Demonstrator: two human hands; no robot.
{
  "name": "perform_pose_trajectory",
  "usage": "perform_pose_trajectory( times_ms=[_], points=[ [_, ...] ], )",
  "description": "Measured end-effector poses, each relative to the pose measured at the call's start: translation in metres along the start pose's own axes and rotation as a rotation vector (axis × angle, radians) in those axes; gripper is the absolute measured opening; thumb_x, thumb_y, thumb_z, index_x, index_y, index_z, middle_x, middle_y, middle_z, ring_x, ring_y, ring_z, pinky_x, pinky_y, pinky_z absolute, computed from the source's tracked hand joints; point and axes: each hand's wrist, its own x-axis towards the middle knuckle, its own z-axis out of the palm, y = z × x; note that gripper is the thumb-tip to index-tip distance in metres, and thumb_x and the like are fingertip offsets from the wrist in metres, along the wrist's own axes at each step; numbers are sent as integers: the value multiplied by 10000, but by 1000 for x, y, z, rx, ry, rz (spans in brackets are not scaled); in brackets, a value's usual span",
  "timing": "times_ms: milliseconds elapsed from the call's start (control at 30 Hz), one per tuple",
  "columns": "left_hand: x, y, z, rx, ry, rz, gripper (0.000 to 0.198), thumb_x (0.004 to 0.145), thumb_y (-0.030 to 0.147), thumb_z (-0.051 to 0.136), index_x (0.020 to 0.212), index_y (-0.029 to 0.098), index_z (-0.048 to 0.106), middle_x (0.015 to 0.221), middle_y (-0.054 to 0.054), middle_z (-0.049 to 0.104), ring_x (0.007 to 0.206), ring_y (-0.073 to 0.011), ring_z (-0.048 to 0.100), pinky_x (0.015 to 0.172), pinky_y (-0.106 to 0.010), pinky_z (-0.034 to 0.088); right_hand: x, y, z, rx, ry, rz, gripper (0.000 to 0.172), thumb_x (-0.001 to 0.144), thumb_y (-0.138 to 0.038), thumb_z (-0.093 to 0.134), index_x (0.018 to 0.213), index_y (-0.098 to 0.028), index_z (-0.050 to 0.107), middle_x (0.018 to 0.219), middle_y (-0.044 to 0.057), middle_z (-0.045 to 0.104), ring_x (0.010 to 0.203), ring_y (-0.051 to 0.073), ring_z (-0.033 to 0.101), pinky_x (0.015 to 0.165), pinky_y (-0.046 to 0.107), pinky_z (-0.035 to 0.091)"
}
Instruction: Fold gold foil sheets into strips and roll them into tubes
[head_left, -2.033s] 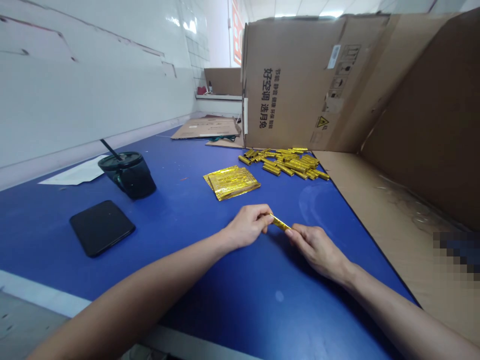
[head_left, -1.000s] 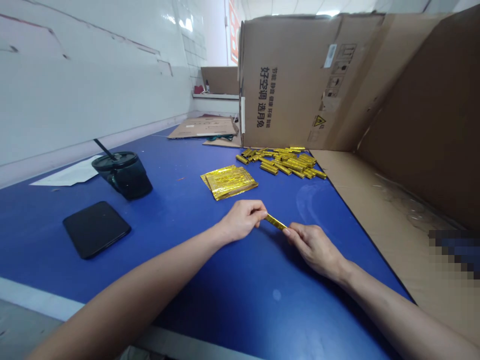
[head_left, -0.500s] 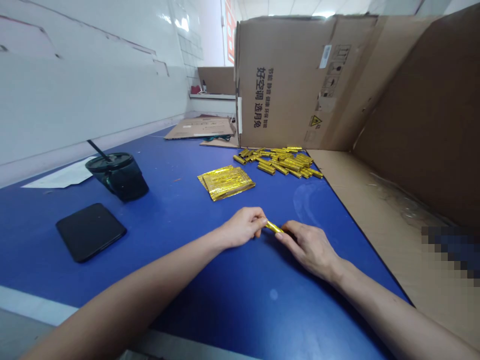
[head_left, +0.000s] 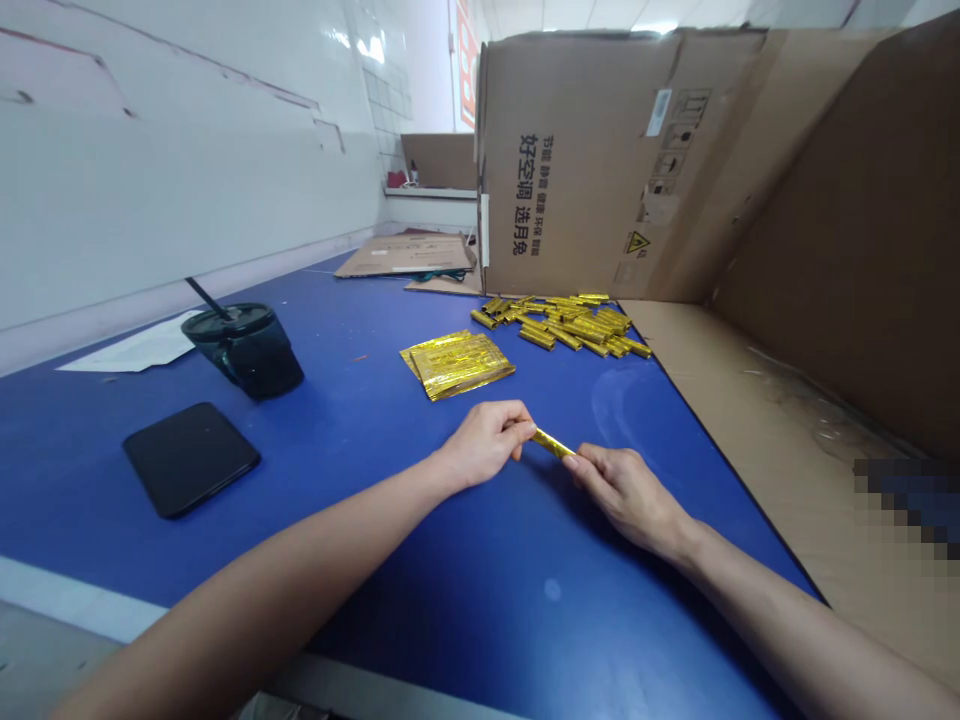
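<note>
Over a blue table (head_left: 480, 620), left hand (head_left: 484, 445), right hand (head_left: 626, 495), both pinching one gold foil stick (head_left: 553, 444)

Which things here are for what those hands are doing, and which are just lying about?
Part of the job:
gold foil strip between left hand and right hand
pile of gold foil rolls
stack of flat gold foil sheets

Just lying about:
black phone
dark lidded cup with straw
white paper
flattened cardboard

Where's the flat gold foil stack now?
In the head view, the flat gold foil stack lies on the blue table, just beyond the left hand and left of the heap of gold foil rolls.
</note>
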Motion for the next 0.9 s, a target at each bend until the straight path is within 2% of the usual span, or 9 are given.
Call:
perform_pose_trajectory(
  times_ms=[167, 300, 567, 733, 900],
  points=[
    [2, -3, -2, -73, -94, -48, 173, 775, 287, 423, 673, 155, 467, 481, 50, 477, 412, -60, 387, 431, -173, 298, 0, 4, 5, -101, 29, 11, 369, 859, -403, 250, 579, -206, 387, 478, -29, 412, 433, 105, 385, 474, 218, 279],
    [1, -2, -3, -78, -165, -43, 268, 806, 365, 378, 642, 159, 429, 485, 40, 486, 410, -62, 399, 434, -178, 308, 0, 6, 9, -164, 48, -5, 369, 857, -399, 263, 569, -207, 391, 471, -34, 397, 427, 103, 368, 472, 223, 267],
    [3, -8, -3, 25, 8, 20, 306, 821, 349, 352, 589, 161, 416, 443, 58, 445, 397, -57, 352, 446, -177, 290, -1, 2, 7, 68, 30, 42, 398, 850, -441, 275, 554, -197, 378, 478, -52, 318, 444, 89, 308, 448, 206, 262],
    [5, -10, -2, 19, 38, 11, 326, 816, 371, 345, 568, 165, 395, 430, 60, 426, 388, -60, 342, 439, -181, 287, -1, 1, 9, 73, 67, 9, 384, 850, -413, 290, 537, -198, 345, 473, -52, 322, 441, 87, 309, 456, 209, 265],
    [7, -14, -3, -49, 27, -59, 346, 799, 419, 366, 568, 163, 400, 414, 65, 412, 373, -55, 317, 413, -174, 261, -1, 1, 9, 71, 89, 47, 355, 848, -424, 304, 589, -200, 397, 495, -50, 357, 463, 95, 342, 464, 210, 279]
  ],
)
